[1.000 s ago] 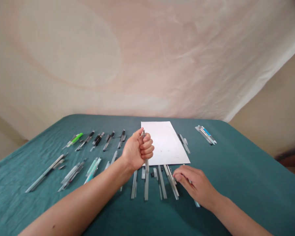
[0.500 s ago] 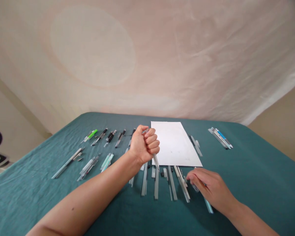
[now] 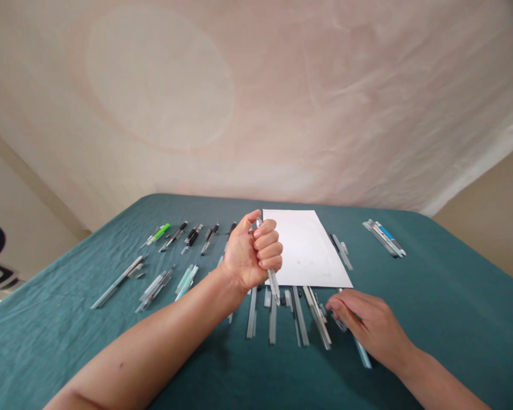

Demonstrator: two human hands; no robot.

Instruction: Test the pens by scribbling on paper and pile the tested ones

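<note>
My left hand [image 3: 256, 250] is raised over the near left edge of the white paper [image 3: 303, 245], its fingers wrapped round a clear pen [image 3: 273, 283]. The pen's upper end shows by my thumb and its tip points down toward me. My right hand [image 3: 367, 322] is low over the table near the paper's front right corner, its fingers curled together; what they hold, if anything, is hidden. A light-blue pen part [image 3: 362, 353] sticks out from under that hand. Between the hands, several pen barrels [image 3: 298, 316] and small caps lie in front of the paper.
Several black-and-clear pens [image 3: 174, 236], a green pen [image 3: 159, 234] and pale pen parts [image 3: 154, 288] lie on the green cloth [image 3: 68, 319] at left. A bundle of pens with a blue one [image 3: 387, 233] lies at far right. More parts [image 3: 341, 251] line the paper's right edge.
My left hand has shifted slightly, and more of the clear pen shows above and below its fist. My right hand has hardly moved.
</note>
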